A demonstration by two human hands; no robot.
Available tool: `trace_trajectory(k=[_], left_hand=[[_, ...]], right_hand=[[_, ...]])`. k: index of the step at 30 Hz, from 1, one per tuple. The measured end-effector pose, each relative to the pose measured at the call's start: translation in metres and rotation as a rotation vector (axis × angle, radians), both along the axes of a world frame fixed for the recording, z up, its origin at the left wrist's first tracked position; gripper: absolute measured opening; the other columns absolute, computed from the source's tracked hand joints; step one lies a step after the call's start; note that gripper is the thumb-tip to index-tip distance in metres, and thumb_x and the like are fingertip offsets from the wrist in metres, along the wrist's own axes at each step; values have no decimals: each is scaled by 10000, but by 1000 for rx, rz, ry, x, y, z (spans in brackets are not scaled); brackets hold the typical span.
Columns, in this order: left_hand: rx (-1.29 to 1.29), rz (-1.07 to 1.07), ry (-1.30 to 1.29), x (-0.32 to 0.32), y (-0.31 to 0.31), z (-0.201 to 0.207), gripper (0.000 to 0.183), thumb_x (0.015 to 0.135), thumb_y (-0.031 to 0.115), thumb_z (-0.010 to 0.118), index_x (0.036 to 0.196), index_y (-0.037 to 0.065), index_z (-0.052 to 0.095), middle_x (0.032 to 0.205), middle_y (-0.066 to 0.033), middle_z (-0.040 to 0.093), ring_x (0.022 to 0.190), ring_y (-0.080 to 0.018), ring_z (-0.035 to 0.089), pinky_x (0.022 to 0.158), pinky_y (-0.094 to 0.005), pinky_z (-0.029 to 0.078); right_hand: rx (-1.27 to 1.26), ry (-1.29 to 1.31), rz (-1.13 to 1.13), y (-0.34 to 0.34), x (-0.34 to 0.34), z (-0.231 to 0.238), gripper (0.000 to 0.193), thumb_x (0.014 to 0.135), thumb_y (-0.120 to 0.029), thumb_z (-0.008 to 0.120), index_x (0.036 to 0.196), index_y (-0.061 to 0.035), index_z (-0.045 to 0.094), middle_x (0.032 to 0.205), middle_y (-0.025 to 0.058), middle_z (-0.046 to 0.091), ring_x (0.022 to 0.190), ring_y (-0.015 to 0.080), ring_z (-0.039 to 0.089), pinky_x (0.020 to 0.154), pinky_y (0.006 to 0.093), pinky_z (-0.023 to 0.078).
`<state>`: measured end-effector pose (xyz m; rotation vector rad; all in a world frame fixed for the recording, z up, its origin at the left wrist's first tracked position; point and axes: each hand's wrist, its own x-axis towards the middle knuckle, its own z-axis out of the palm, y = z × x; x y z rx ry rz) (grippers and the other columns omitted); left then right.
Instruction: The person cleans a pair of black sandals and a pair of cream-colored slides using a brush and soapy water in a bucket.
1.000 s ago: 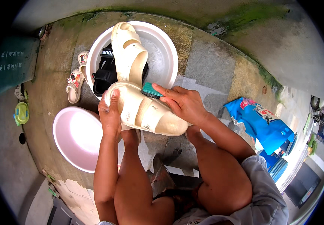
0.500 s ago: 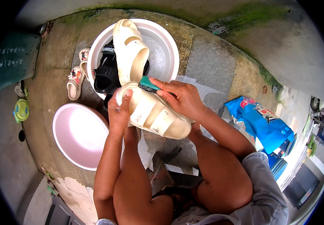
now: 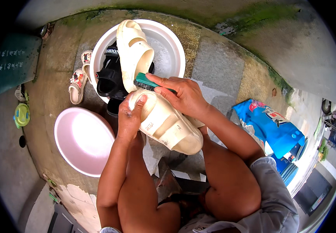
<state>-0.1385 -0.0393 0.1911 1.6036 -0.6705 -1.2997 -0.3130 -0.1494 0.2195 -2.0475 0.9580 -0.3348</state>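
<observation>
Sandal (image 3: 160, 117) tilted steeper, brush (image 3: 144, 79) further left

Held cream sandal (image 3: 171, 126) partly hidden by left hand (image 3: 128, 120), black sandals (image 3: 107, 73) partly covered

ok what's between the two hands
In the head view, a held cream slipper lies between the left hand and right hand, which grips a green brush.

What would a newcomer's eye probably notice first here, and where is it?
Probably the large cream sandal near the centre, held by the left hand, while the right hand holds a green brush at its upper end. Just beyond, another cream sandal overlaps black footwear in a white basin. A bright blue bag stands out at the right.
</observation>
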Motion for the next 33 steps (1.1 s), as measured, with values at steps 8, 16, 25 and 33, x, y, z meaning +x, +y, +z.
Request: trace_trajectory(k=[8,16,25,33], left_hand=[[-24,408,191,48,3,-5,395,1012,291,595,1225,-41,585,1123,-177,688,970,-251,708,843,-387,601],[2,44,247,9,-8,6,365,953,305,697,1149,0,656,1030,-69,693,934,-124,629,870,-270,504],[-58,314,530,20,-11,-6,515,980,426,611,1299,25,553,1206,-113,636,1099,-211,629,957,-345,517],[-150,32,882,-19,7,-3,1070,810,679,666,1553,70,195,1568,-120,320,1446,-275,332,1196,-448,277]], right_hand=[[242,-64,66,15,-32,6,432,964,-215,654,1389,-259,598,1116,108,730,857,181,707,794,285,532],[686,-568,-62,2,-1,-10,620,988,-245,649,1545,-195,383,1470,65,528,1242,92,497,1032,285,435],[1029,-422,-145,14,-14,4,779,967,-274,683,1568,-68,232,1193,137,630,1063,155,607,913,311,493],[641,-603,-543,-16,7,0,708,1011,-276,612,1565,-49,234,1081,94,676,995,108,620,844,266,505]])
